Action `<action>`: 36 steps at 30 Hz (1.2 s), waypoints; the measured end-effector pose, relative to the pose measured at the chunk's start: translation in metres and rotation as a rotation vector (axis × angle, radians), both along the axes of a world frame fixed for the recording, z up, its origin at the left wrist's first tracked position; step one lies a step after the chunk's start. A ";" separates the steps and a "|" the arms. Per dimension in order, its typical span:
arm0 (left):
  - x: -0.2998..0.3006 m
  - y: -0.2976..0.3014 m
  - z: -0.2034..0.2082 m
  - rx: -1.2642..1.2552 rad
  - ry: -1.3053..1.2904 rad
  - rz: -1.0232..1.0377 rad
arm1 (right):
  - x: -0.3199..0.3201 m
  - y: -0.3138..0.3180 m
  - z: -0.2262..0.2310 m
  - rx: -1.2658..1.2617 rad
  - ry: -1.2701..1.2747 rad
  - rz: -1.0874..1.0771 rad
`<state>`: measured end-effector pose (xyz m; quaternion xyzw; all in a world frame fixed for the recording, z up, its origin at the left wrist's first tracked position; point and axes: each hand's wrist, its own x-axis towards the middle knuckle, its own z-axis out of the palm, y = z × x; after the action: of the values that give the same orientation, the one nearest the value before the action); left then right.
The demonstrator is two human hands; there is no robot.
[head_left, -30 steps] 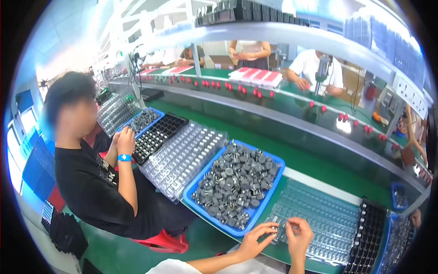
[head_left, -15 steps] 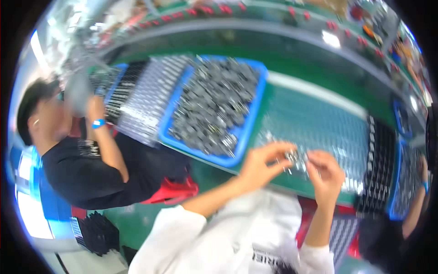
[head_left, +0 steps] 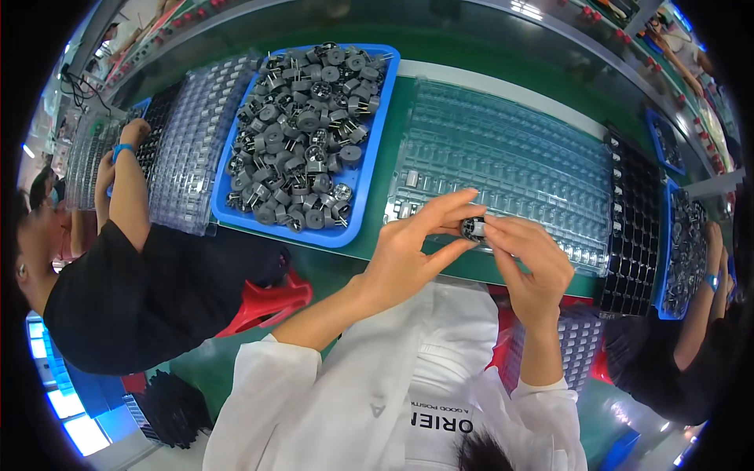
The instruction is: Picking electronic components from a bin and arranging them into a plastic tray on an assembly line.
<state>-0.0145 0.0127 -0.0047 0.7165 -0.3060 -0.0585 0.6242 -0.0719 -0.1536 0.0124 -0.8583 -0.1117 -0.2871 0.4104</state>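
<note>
Between my two hands is a small round part (head_left: 473,228), dark with a pale, shiny face. My left hand (head_left: 412,250) pinches it from the left with thumb and fingers. From the right, the fingertips of my right hand (head_left: 532,259) press on the same part. Beneath and beyond my hands lies a clear plastic tray (head_left: 510,169) with rows of moulded pockets. A few small parts (head_left: 412,179) sit in pockets near its left edge. To the left, a blue bin (head_left: 380,125) is heaped with grey round components (head_left: 308,119) that have metal pins.
Stacked clear trays (head_left: 192,125) stand left of the bin. A black pocketed tray (head_left: 632,235) lies right of the clear one, with another blue bin (head_left: 666,302) beyond. A co-worker in black (head_left: 149,290) sits at left; another person's arm (head_left: 701,310) reaches in at right.
My view has shifted, so the bench and bin appear further left and higher. My fingertips have come closer together around the small part. The co-worker at left has lowered the hand from beside the head.
</note>
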 end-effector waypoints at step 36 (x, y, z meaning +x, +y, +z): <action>0.054 0.115 0.024 0.795 -0.248 0.005 | -0.035 -0.068 -0.009 0.079 0.225 -0.139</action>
<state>0.0393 0.1282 0.0197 0.9041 -0.3306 -0.0838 0.2574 -0.1067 -0.2216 0.0036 -0.8738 0.0062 -0.2209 0.4332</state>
